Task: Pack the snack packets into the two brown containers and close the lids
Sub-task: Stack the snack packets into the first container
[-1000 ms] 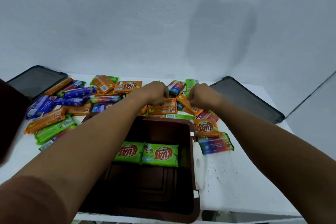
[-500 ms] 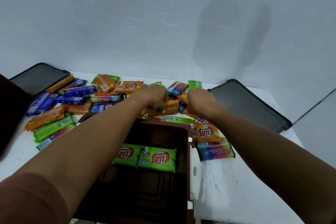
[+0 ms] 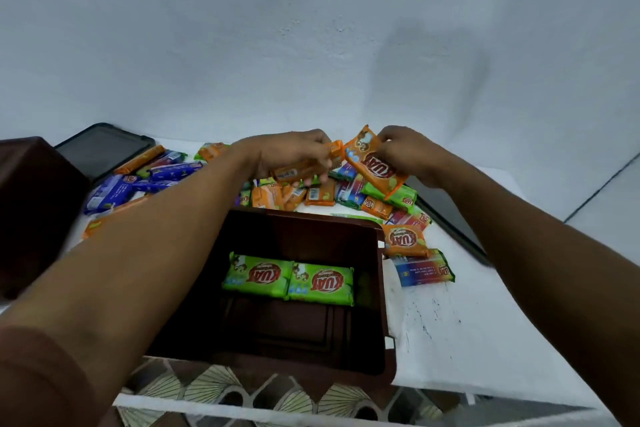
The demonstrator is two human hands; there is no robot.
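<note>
A reddish-brown sleeve [image 3: 34, 378] covers the upper left arm [image 3: 156, 253].

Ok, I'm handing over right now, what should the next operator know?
Left hand grips a blurred orange packet; right hand pinches an orange KUAT packet, both over the pile.
Done: two green packets lie side by side in the open brown container.
Left: these two, the pile on the white table, the second brown container at far left (inside hidden), and closing with both dark lids, lying flat at the far corners.
</note>
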